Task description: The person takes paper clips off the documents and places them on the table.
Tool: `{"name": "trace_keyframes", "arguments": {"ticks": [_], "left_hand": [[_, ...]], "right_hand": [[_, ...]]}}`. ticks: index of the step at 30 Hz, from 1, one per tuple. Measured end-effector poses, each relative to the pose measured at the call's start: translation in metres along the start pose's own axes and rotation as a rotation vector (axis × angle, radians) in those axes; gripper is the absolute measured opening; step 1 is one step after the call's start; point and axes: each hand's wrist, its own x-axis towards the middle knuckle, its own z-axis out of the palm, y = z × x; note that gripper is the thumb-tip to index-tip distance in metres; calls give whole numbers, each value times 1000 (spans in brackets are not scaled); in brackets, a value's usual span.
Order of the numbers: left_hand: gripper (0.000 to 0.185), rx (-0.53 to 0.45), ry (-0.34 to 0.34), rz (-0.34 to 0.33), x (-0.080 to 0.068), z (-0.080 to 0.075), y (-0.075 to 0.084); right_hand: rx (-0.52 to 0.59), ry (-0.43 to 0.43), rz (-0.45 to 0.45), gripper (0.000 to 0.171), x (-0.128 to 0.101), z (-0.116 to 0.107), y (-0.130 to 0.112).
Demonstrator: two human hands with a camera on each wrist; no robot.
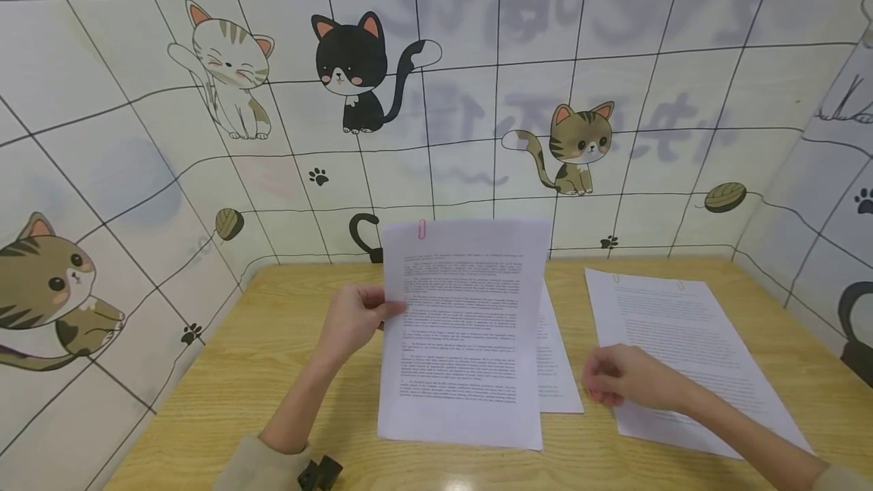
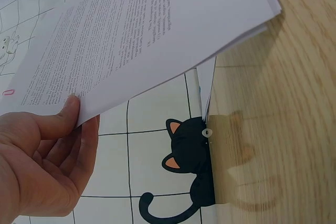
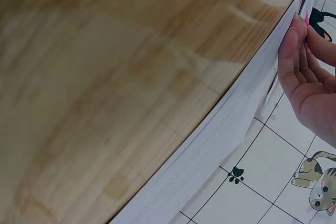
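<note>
Printed sheets (text unreadable, pink clip) pinched by left hand; right hand relaxed.

Wooden table, cat-patterned tiled wall covering, a black clip-like object at the near edge

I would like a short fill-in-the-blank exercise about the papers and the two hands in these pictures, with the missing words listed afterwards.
1. The left hand holds a printed document by its ____ edge.
2. The paper clip at the top of that document is ____ in colour.
3. The right hand rests on the paper stack lying flat on the ____ table.
4. The wall behind the table shows cartoon ____.

Missing words: left; pink; wooden; cats
</note>
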Motion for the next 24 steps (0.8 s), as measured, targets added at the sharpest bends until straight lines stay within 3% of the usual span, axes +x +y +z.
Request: {"name": "trace_keyframes", "arguments": {"ticks": [18,24], "left_hand": [[11,-12,-2,3,0,-1,-2],[11,-10,0,4,1,-1,-2]], "right_hand": [[-4,-43,-48,7,-7,-5,3],[-23,-29,-22,8,-8,-6,3]]}}
